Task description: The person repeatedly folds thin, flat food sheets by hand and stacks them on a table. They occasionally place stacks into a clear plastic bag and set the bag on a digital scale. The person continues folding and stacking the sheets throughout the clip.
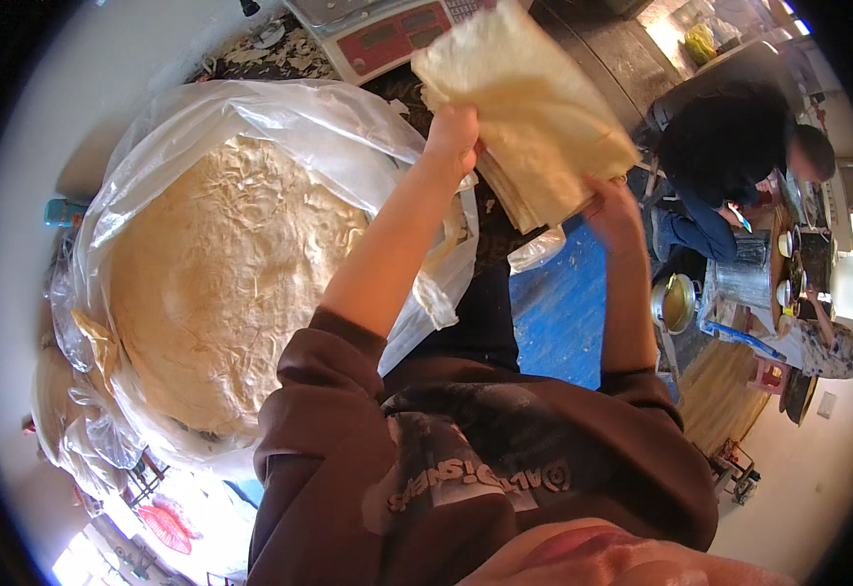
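Note:
A stack of thin, pale yellow folded sheets point(536, 124) is held up in front of me, slightly blurred. My left hand point(456, 138) grips its near left edge, and my right hand point(612, 209) holds the lower right corner. To the left lies a large round pile of thin, wrinkled tan sheets point(214, 286) inside an open clear plastic bag point(309, 110). Just past the held stack is a digital weighing scale point(397, 40) with a red panel, partly covered by the stack.
Dry flakes point(280, 55) lie beside the scale. At right, a person in dark clothes point(727, 154) sits holding a knife; another person point(833, 348) is farther down. A metal pot point(677, 302) stands near them. A blue surface point(558, 308) shows below my right hand.

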A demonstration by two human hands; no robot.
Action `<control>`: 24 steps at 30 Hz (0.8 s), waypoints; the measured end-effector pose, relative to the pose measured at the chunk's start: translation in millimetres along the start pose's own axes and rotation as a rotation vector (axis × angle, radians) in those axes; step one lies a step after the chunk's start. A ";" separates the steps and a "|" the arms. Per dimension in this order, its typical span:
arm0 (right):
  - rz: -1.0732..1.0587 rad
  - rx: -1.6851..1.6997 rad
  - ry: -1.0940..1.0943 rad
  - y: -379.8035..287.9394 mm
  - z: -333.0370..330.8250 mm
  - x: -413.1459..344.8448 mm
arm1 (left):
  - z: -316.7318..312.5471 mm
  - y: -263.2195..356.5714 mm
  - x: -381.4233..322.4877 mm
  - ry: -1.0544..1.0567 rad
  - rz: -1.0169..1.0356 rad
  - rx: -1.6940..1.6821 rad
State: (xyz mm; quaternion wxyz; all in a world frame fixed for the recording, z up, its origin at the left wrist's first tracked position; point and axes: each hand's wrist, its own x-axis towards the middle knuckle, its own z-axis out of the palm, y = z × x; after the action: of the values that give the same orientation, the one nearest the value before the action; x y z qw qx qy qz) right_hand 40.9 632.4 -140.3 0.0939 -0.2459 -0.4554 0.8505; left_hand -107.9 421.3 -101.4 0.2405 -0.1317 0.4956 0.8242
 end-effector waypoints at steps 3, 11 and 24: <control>0.044 0.091 -0.026 31.9 -34.2 14.7 | -13.5 -28.2 25.4 0.091 -0.036 0.230; -0.106 0.146 0.127 45.8 -0.4 -13.3 | 2.1 -47.4 -2.2 0.240 0.766 0.872; -0.816 -2.214 -0.053 -52.2 60.6 57.0 | 27.0 -101.7 -45.0 -0.141 0.834 1.959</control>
State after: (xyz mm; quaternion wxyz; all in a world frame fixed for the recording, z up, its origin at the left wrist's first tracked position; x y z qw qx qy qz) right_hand -42.1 639.7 -88.2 0.0850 -0.0120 -0.9917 -0.0958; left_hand -15.5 473.1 -144.7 -0.0314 0.3473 0.9330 0.0893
